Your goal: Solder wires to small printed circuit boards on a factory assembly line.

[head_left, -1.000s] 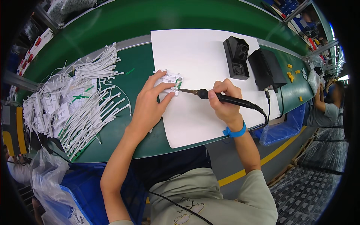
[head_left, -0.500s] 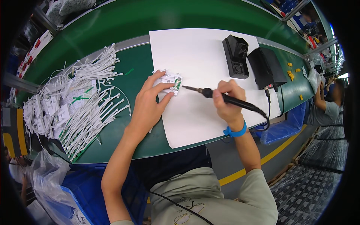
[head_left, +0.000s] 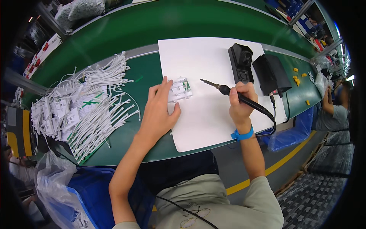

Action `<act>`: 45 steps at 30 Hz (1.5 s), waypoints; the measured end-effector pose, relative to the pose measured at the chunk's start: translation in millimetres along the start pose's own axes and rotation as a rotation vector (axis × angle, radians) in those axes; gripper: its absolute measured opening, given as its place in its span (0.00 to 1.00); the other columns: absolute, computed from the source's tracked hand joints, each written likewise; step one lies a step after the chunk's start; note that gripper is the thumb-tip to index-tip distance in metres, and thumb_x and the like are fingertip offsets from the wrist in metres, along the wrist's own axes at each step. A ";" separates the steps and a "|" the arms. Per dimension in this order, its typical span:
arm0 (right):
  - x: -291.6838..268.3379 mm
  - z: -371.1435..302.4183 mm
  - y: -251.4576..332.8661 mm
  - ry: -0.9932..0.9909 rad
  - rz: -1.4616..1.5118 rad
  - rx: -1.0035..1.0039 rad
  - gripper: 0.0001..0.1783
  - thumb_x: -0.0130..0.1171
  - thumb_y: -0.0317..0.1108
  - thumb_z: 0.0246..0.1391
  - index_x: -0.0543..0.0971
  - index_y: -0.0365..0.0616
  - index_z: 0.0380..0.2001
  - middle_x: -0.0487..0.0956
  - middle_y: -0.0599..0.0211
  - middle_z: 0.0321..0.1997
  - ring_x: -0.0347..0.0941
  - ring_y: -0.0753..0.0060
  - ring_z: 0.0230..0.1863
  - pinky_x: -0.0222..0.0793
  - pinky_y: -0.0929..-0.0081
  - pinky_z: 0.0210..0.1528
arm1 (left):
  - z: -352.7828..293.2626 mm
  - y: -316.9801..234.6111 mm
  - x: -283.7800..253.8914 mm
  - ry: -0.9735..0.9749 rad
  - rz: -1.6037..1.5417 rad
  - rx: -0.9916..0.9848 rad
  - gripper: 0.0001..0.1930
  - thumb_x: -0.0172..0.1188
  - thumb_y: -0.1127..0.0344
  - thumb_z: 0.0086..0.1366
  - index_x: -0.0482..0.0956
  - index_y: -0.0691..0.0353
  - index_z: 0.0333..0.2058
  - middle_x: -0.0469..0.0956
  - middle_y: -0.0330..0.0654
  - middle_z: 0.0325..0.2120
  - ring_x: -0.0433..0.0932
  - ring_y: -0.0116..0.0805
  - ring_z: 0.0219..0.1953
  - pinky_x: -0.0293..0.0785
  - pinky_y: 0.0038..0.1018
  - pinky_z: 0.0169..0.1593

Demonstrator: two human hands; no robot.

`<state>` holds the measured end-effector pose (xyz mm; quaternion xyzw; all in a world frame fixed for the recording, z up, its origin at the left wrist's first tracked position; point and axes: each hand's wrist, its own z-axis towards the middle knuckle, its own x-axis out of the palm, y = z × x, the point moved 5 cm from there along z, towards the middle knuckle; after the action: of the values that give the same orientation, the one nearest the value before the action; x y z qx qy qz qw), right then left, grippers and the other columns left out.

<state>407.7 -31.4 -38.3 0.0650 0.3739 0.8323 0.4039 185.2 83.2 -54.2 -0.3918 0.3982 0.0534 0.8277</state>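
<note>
In my right hand [head_left: 243, 103] is a black soldering iron [head_left: 249, 102], gripped like a pen. Its metal tip points left, in the air, a short way right of a small white plastic housing [head_left: 179, 91] with a green circuit board [head_left: 187, 86] at its right end. The housing lies on a white sheet [head_left: 206, 126]. My left hand [head_left: 158, 112] rests at the housing's left side, palm down, fingers extended and thumb spread away. Whether its fingertips touch the housing I cannot make out.
White cable ties [head_left: 108, 120] and white plastic housings [head_left: 57, 110] are heaped at the left of the green bench. A black iron stand [head_left: 241, 63] and a black power unit [head_left: 271, 72] stand at the right, near yellow bits [head_left: 296, 80]. Another person [head_left: 331, 110] is far right.
The soldering iron's tip has moved right, away from the circuit board. My left index finger and thumb have come off the housing, and the hand has drawn to its left side.
</note>
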 end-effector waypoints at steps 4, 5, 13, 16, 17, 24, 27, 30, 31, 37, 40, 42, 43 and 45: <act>-2.4 -1.9 -3.5 -0.059 -0.025 -0.017 0.11 0.62 0.22 0.52 0.68 0.41 0.26 0.68 0.68 0.19 0.63 0.79 0.19 0.58 0.78 0.23 | -0.5 10.9 -0.5 0.012 0.017 0.001 0.31 0.67 0.67 0.55 0.70 0.73 0.57 0.72 0.55 0.56 0.67 0.55 0.53 0.67 0.39 0.60; -2.2 -2.4 -5.4 -0.061 0.029 0.022 0.11 0.61 0.21 0.51 0.68 0.41 0.26 0.67 0.68 0.19 0.62 0.79 0.20 0.58 0.78 0.24 | -0.1 12.2 -2.1 0.003 0.090 0.013 0.31 0.67 0.67 0.55 0.70 0.72 0.57 0.72 0.54 0.55 0.67 0.54 0.53 0.67 0.38 0.60; -5.8 -1.1 -7.6 -0.099 0.051 0.026 0.11 0.59 0.20 0.54 0.66 0.41 0.26 0.65 0.70 0.18 0.58 0.82 0.20 0.53 0.79 0.24 | 9.4 11.3 -14.5 -0.004 0.032 -0.041 0.27 0.68 0.64 0.52 0.77 0.71 0.50 0.77 0.51 0.49 0.70 0.49 0.53 0.69 0.37 0.58; -12.5 -1.8 -7.4 -0.198 0.054 0.000 0.11 0.57 0.21 0.56 0.66 0.42 0.27 0.65 0.71 0.19 0.58 0.83 0.21 0.53 0.80 0.24 | 8.5 13.4 -32.3 -0.111 -0.066 -0.114 0.26 0.69 0.63 0.51 0.79 0.70 0.48 0.79 0.50 0.46 0.73 0.48 0.49 0.72 0.36 0.55; -14.8 -1.5 -6.8 -0.245 0.076 -0.026 0.10 0.57 0.21 0.58 0.66 0.42 0.28 0.64 0.72 0.21 0.57 0.83 0.22 0.52 0.80 0.26 | 8.1 17.5 -37.2 -0.108 -0.139 -0.188 0.26 0.69 0.62 0.52 0.79 0.70 0.48 0.79 0.50 0.46 0.73 0.47 0.49 0.73 0.35 0.53; -30.3 1.3 -14.0 -0.380 0.104 0.050 0.09 0.57 0.25 0.60 0.66 0.42 0.30 0.63 0.73 0.23 0.56 0.84 0.25 0.50 0.82 0.28 | 6.7 28.4 -51.0 0.108 -0.987 -0.372 0.23 0.65 0.66 0.63 0.76 0.69 0.55 0.82 0.46 0.47 0.78 0.28 0.46 0.74 0.24 0.47; -31.8 1.3 -15.2 -0.389 0.099 0.040 0.09 0.57 0.25 0.61 0.66 0.42 0.30 0.62 0.73 0.24 0.56 0.84 0.26 0.51 0.82 0.29 | 2.7 23.7 -39.6 0.101 -0.608 -0.361 0.25 0.67 0.62 0.62 0.76 0.69 0.54 0.81 0.47 0.46 0.78 0.32 0.46 0.73 0.25 0.47; -33.1 -0.1 -16.4 -0.400 0.091 0.041 0.09 0.57 0.25 0.61 0.67 0.42 0.31 0.63 0.73 0.24 0.56 0.84 0.26 0.51 0.82 0.29 | 3.5 7.5 -26.8 -0.046 -0.134 -0.150 0.26 0.69 0.60 0.57 0.76 0.69 0.50 0.76 0.52 0.46 0.72 0.48 0.50 0.72 0.35 0.53; -33.8 -0.2 -17.1 -0.411 0.089 0.046 0.09 0.57 0.25 0.61 0.67 0.42 0.31 0.63 0.73 0.25 0.56 0.83 0.26 0.51 0.82 0.29 | 7.1 5.9 -18.2 -0.044 -0.135 -0.152 0.26 0.69 0.60 0.57 0.76 0.69 0.50 0.76 0.52 0.46 0.72 0.48 0.50 0.72 0.35 0.53; -35.5 4.6 -18.2 -0.422 0.065 0.030 0.09 0.58 0.26 0.61 0.67 0.42 0.31 0.66 0.72 0.27 0.59 0.81 0.29 0.56 0.81 0.32 | 8.5 -14.6 15.1 -0.042 0.122 -0.060 0.40 0.72 0.55 0.55 0.67 0.75 0.59 0.71 0.57 0.51 0.68 0.53 0.52 0.69 0.39 0.57; -31.5 7.6 -11.2 -0.395 0.096 -0.010 0.08 0.59 0.25 0.60 0.69 0.41 0.33 0.70 0.70 0.30 0.64 0.82 0.32 0.62 0.81 0.36 | 1.6 -12.7 14.8 -0.037 0.114 -0.089 0.44 0.73 0.54 0.53 0.64 0.78 0.61 0.70 0.59 0.51 0.68 0.55 0.52 0.69 0.39 0.57; -24.3 11.5 -3.0 -0.353 0.100 -0.032 0.08 0.61 0.24 0.59 0.70 0.42 0.34 0.71 0.68 0.32 0.65 0.81 0.32 0.63 0.81 0.37 | -0.8 -8.2 11.6 -0.056 0.149 -0.110 0.42 0.74 0.54 0.52 0.68 0.77 0.57 0.70 0.56 0.47 0.68 0.53 0.50 0.68 0.38 0.55; -19.0 15.1 1.1 -0.294 0.116 -0.034 0.08 0.62 0.24 0.58 0.71 0.41 0.34 0.72 0.69 0.31 0.66 0.81 0.33 0.63 0.80 0.37 | -2.2 -7.2 10.9 -0.069 0.164 -0.101 0.40 0.74 0.54 0.51 0.70 0.78 0.55 0.70 0.55 0.45 0.67 0.51 0.49 0.68 0.38 0.53; -3.9 22.4 7.1 -0.160 0.101 0.027 0.10 0.65 0.21 0.54 0.72 0.41 0.30 0.71 0.70 0.27 0.67 0.81 0.27 0.63 0.81 0.30 | -2.3 -5.4 9.6 -0.108 0.156 -0.084 0.34 0.75 0.54 0.51 0.75 0.74 0.50 0.70 0.50 0.41 0.68 0.47 0.46 0.68 0.37 0.49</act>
<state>415.1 -24.2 -16.8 0.1556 0.3480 0.8387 0.3889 192.5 75.7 -58.4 -0.3905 0.3795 0.1553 0.8242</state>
